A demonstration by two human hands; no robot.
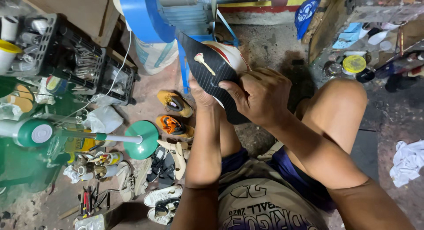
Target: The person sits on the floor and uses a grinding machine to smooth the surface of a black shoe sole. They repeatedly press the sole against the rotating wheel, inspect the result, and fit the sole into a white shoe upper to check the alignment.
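Presently held up over the lap, in front of a blue machine [145, 13]: one shoe [229, 58], sole side facing the camera. Black ribbed sole [207, 69] laid over a white upper with a red stripe, toe pointing up toward the machine. Pale smear of what looks like glue noted near the toe end of the sole.

Right hand [260, 97] clamped over the heel half, fingers [232, 91] pressed together and curled onto the sole face, thumb side hidden behind. Left hand [201, 95] cupped under the shoe from the other edge; its fingers mostly hidden, so spread or closed cannot be told for certain, though the palm bears against the shoe.

Judged light, one-hand weight. Sole judged flexible rubber, ribbed and so not slippery; likely to peel or shift at the toe if not yet bonded. Glue spot to be kept clear of skin. Best hold judged at the midfoot and heel edges, pinching sole to upper.

Also noted on the floor [265, 44]: scattered pairs of shoes [174, 119], a green stand [141, 139], black crates [70, 53] of tools.
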